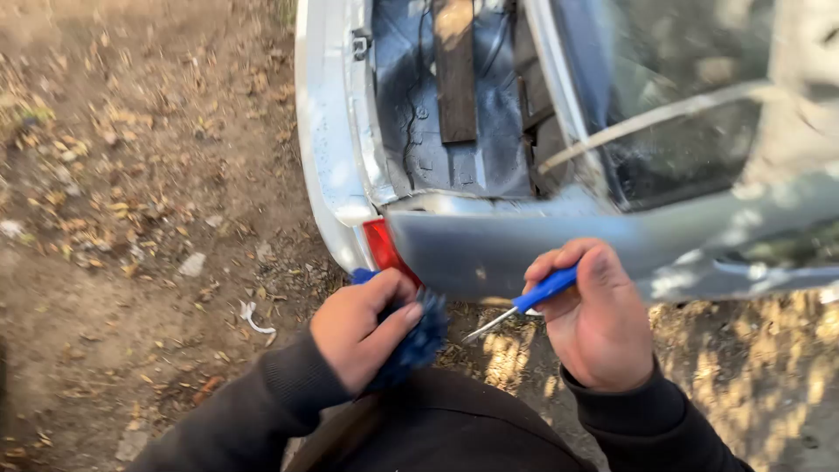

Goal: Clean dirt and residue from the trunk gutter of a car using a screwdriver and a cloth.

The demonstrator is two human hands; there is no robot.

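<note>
Two hands, two tools. Left hand (357,328) closed around a blue bristly brush (419,336), held just below the red tail lamp (382,247). Right hand (596,319) gripping one screwdriver (524,303) by its blue handle, metal tip pointing down-left toward the brush, not touching it. One car (489,236), silvery, boot lid raised. Inside the open boot (454,149): one dark plank (455,74) on bare metal. Outdoors; dirt ground (131,218) with dry leaves, scattered litter, patchy sun and shade.
</note>
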